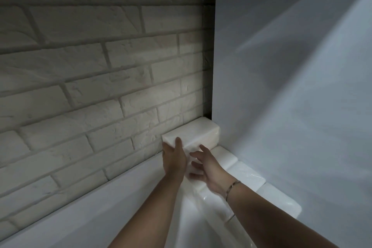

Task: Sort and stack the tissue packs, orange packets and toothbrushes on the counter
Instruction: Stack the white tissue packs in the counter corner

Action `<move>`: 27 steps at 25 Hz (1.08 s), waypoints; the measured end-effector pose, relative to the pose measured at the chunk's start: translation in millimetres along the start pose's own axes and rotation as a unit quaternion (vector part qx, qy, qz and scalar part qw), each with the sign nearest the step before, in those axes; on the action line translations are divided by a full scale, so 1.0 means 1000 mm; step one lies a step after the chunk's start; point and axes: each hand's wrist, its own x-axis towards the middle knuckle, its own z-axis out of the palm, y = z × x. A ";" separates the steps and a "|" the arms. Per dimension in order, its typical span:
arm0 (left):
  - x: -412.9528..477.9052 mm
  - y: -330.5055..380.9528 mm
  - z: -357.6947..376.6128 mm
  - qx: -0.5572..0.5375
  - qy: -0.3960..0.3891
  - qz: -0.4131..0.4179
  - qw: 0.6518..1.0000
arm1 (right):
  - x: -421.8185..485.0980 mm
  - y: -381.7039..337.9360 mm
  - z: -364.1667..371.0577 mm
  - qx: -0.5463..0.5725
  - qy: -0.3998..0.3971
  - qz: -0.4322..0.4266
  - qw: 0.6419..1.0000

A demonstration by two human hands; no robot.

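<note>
A white tissue pack [198, 132] lies on top of a stack in the corner where the brick wall meets the grey side panel. My left hand [174, 158] rests flat against its near left end, fingers straight. My right hand [203, 164] has its fingers spread and touches the front of the stack below that pack. More white tissue packs [249, 175] lie in a row along the side panel on the white counter [90, 213]. No orange packets or toothbrushes are in view.
The white brick wall [90, 78] closes the back and the grey side panel [291, 86] closes the right. A dark gap [209, 66] runs down the corner between them. A bracelet sits on my right wrist.
</note>
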 end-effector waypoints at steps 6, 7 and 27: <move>0.014 -0.006 -0.015 -0.024 -0.096 -0.022 0.995 | -0.010 0.008 0.007 -0.028 -0.029 0.001 0.999; 0.019 -0.009 -0.019 -0.022 -0.116 -0.035 0.992 | -0.012 0.008 0.007 -0.030 -0.026 -0.001 0.999; -0.137 0.060 -0.231 0.144 -0.151 0.174 0.962 | -0.188 -0.020 0.118 -0.186 0.020 -0.114 0.976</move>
